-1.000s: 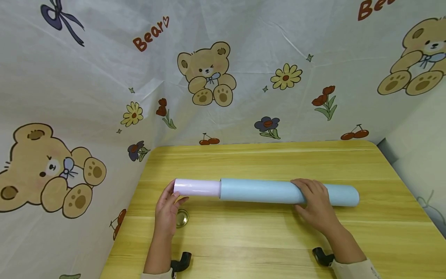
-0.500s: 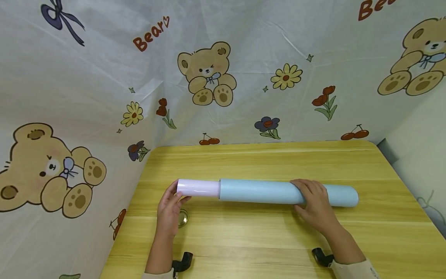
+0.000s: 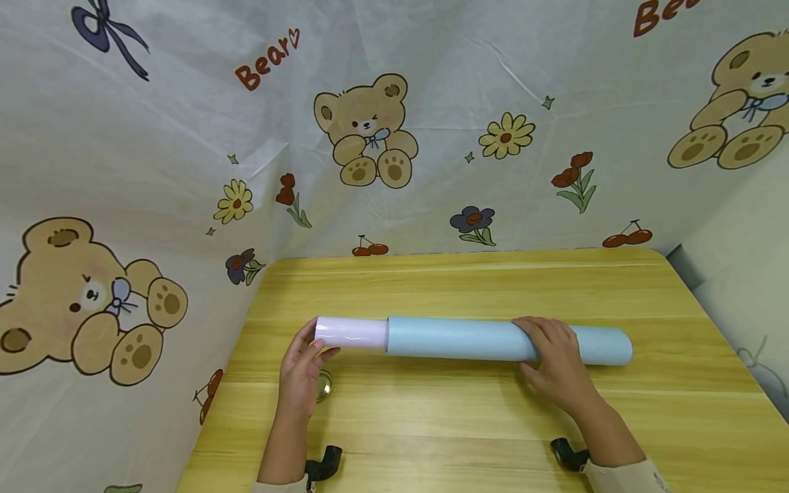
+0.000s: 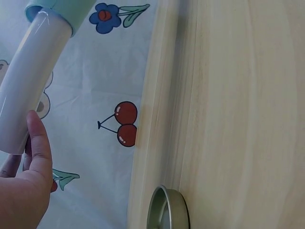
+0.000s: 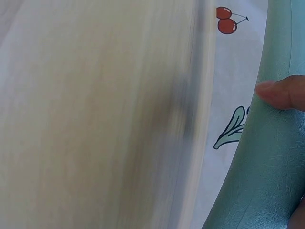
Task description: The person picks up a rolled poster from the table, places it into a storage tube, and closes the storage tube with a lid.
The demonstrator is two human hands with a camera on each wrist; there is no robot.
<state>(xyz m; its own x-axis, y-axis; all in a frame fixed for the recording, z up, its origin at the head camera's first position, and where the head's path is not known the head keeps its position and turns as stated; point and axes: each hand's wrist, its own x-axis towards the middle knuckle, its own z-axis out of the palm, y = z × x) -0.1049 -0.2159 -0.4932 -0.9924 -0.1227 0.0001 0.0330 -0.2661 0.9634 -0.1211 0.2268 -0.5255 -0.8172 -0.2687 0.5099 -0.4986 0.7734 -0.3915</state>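
A light blue tube (image 3: 450, 338) lies crosswise in front of the person in the head view, held above the table. My right hand (image 3: 557, 359) grips it right of its middle, with the thumb (image 5: 279, 93) along the near side in the right wrist view. Out of the tube's left end sticks a glossy pale lilac roll (image 3: 353, 333). My left hand (image 3: 300, 373) holds the roll's outer end between thumb and fingers. The left wrist view shows the lilac roll (image 4: 33, 76) inside the tube's open rim (image 4: 71, 14). How far it reaches inside is hidden.
A round gold-coloured metal lid (image 3: 324, 385) lies on the wooden table (image 3: 444, 424), partly behind my left hand. A cloth with printed bears (image 3: 376, 137) hangs behind the table and on its left. Black curved pieces (image 3: 324, 463) sit at both wrists.
My left hand has moved slightly right with the lilac roll, so a shorter length of it shows outside the blue tube. The tube and right hand have shifted very slightly left.
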